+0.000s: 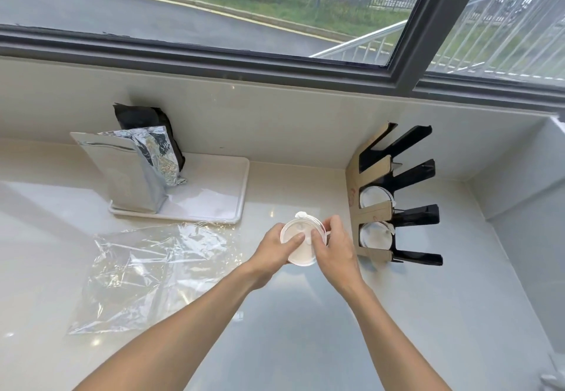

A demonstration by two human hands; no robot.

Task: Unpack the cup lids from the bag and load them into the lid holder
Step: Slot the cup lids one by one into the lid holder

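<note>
So both hands are on a short stack of white round plastic cup lids (301, 242), just left of the black-and-cardboard slotted lid holder (394, 195). Left hand (275, 250) cups it, right hand (331, 245) pinches the rim. The clear crinkled plastic bag (153, 271), well left of the holder, lies flat on the pale glossy bench (305, 329). Looks like the loading step; next they'd need to line it up with a free slot.

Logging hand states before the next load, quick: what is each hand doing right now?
Left hand: closed on the stack of cup lids, gripping its left side.
Right hand: closed on the same stack, fingers on top and right.
</note>
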